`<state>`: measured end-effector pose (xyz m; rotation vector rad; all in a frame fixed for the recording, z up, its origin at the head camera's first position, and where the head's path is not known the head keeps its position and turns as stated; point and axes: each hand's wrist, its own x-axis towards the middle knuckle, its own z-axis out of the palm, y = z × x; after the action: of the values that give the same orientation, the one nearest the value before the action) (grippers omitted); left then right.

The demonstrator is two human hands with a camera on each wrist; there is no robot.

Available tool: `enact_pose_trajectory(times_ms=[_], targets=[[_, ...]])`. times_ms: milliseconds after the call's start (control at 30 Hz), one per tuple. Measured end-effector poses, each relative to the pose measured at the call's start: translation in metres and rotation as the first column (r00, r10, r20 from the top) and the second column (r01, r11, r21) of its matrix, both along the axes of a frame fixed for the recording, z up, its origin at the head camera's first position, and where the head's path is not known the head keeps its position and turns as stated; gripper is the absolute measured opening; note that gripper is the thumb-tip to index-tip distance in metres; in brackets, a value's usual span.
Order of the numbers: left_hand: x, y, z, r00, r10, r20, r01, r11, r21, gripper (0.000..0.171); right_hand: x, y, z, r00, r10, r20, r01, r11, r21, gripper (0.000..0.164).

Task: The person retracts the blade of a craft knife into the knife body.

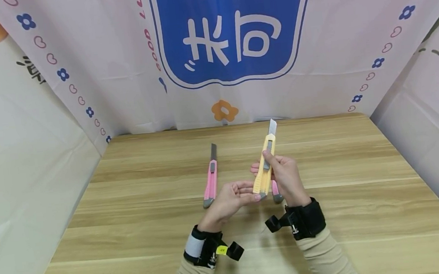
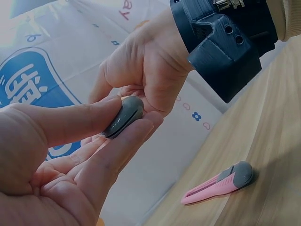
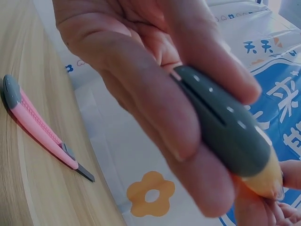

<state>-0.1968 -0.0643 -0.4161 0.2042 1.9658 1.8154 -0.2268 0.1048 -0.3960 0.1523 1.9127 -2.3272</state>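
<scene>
A yellow utility knife (image 1: 262,179) is held tilted above the table, its silver blade (image 1: 272,126) extended toward the back. My right hand (image 1: 290,179) grips the body, thumb on the grey slider. Between thumb and fingers, my left hand (image 1: 229,202) pinches the grey end cap (image 2: 126,117), also large in the right wrist view. Left of the hands lies a pink utility knife (image 1: 210,183) with its dark blade out. Another pink knife (image 1: 275,189) lies partly hidden behind my right hand and the yellow knife.
The wood-grain table (image 1: 134,242) reaches back to a white printed cloth (image 1: 129,101) with a blue emblem. White cloth sides (image 1: 16,174) stand at left and right. Each wrist wears a black strap (image 1: 307,219) with a small camera block.
</scene>
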Motion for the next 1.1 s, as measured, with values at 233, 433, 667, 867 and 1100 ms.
enact_pose_trajectory(times_ms=[233,433,667,867,1100], targets=[[-0.0004,-0.0006,-0.0004,1.000,-0.021,-0.013,0.021,1.000,0.007,0.039,0.0006,0.0011,0.0007,1.000,0.008,-0.014,-0.009,0.999,-0.032,0.052],[-0.0003,-0.0011,-0.0012,1.000,-0.014,0.003,0.014,1.000,0.024,0.039,0.0018,0.0005,0.0000,1.000,0.014,-0.025,-0.015,1.000,-0.020,0.049],[-0.0006,-0.0026,-0.0009,1.000,-0.016,0.002,0.016,0.999,0.030,0.039,0.0022,0.0017,-0.0006,0.999,0.025,-0.027,-0.026,1.000,-0.010,0.048],[-0.0015,-0.0033,-0.0018,1.000,-0.029,0.006,0.029,0.998,0.054,0.038,0.0020,0.0020,-0.0002,0.999,0.040,-0.032,-0.040,0.999,-0.013,0.045],[-0.0014,-0.0056,-0.0004,0.999,-0.046,0.012,0.045,0.993,0.106,0.042,0.0035,0.0016,0.0019,0.998,0.059,-0.025,-0.060,0.998,-0.002,0.047]])
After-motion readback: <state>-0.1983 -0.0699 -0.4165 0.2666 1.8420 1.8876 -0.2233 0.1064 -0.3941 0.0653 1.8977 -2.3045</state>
